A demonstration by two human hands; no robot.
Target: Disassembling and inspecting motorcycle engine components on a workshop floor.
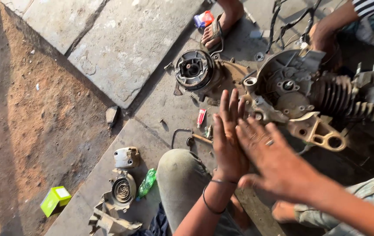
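The left hand [229, 140] and the right hand [274, 159] meet palm against palm, fingers stretched flat and spread, gripping nothing; both look smeared with grease. They hover just in front of the engine assembly [283, 91], the nearest thing to them, which lies on its side on the concrete slab [125, 39].

The engine assembly is a long cast-metal scooter unit. Its finned cylinder [339, 96] sits at the far right end, a round open cover lies at the middle, and the brake drum [194, 70] caps the left end. It looks heavy and rigid, oily enough to slip, and the thin fins would likely chip if knocked. The sturdy mounting bracket [315, 131] with its 2 holes, just beside the right hand, and the casing edge near the drum look like the soundest places to grasp.

Beyond the engine assembly, another person's hand [324, 37] rests on its upper edge by a tangle of black wires [291, 22], and a sandalled foot [217, 28] stands behind the drum. On the near side of the engine assembly lie a small red tube [201, 118] and a bent metal rod [182, 133].

Well to the left of the engine assembly sit a green plastic bottle [147, 182], lying down with contents that cannot be made out, a round metal part with a coiled centre [122, 190], and a closed yellow-green box [56, 200] on the dirt.
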